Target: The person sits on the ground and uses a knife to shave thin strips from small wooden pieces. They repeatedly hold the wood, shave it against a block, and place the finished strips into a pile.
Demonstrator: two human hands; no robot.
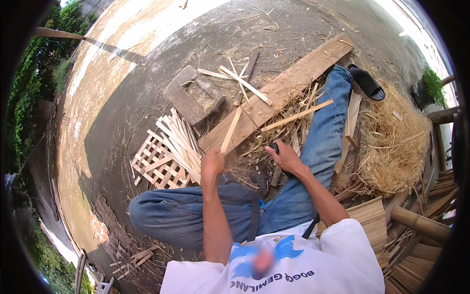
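Note:
My left hand [213, 163] is closed around the near end of a pale wooden strip [231, 130], which slants up and away across a long plank [289, 76]. In my right hand [286, 159] I grip the black handle of a knife [274, 147]; a thin dark line running from it toward the strip looks like its blade. Another strip [298, 115] lies between the plank and my outstretched leg. Beside my left hand, many split strips [178, 142] are piled on a woven lattice [152, 159] of similar strips.
A stone block [194, 95] sits left of the plank, with crossed strips [245, 84] beyond it. Curly shavings [394, 139] heap up at the right, near a black sandal [367, 82] on my foot. Bamboo poles [420, 222] and flat slats [364, 218] stand at the lower right.

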